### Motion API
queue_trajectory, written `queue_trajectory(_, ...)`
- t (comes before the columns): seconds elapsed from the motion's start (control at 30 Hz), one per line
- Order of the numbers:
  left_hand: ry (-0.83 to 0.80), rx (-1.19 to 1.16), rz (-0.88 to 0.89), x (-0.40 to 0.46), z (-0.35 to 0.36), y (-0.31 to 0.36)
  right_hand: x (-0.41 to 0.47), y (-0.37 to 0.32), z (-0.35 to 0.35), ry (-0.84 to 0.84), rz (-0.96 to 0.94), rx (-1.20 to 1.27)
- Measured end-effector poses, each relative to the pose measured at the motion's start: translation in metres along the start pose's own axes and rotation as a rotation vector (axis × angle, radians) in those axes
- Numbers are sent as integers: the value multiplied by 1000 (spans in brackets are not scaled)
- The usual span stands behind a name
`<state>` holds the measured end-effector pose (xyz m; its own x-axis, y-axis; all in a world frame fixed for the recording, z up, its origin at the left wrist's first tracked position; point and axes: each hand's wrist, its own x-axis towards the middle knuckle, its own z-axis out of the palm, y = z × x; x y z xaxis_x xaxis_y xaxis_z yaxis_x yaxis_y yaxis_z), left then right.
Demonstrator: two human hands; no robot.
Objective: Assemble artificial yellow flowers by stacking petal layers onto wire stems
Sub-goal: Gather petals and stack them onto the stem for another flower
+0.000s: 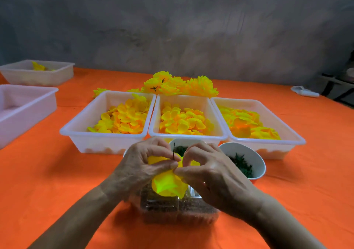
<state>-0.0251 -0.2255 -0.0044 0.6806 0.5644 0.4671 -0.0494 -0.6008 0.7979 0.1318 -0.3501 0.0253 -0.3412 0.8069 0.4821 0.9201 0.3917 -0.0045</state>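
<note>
The yellow petals (168,186) sit in both hands, low in the middle, just above a clear box (178,208) on the orange cloth (57,181). The left hand (141,164) pinches the thin dark wire stem (173,151), which sticks straight up. The right hand (208,170) pinches the petals with curled fingers. Three white trays (107,139) of loose yellow petals stand side by side behind the hands. Finished flowers (180,86) lie behind the trays.

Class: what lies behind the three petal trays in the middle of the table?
Behind the three petal trays lies a heap of finished yellow flowers on the orange cloth. The trays' far walls hide the heap's lower edge, so a count is impossible.
</note>
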Motion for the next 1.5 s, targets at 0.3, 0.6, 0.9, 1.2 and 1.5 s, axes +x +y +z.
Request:
queue_trajectory(0.3,-64,25,-21,3,-2,0,-11,24,-1,2,68,182)
queue_trajectory(0.6,-111,42,-20,5,-2,-3,-15,77,-4,232,441,491)
queue_trajectory(0.9,-141,-19,-71,8,-5,-3,10,203,-3,460,909,275)
queue_trajectory(1.2,-156,-26,-88,8,-7,-2,24,252,46,-481,936,-167)
queue_trajectory(1.5,-157,-21,-78,4,-7,-1,18,247,53,-439,1023,-294)
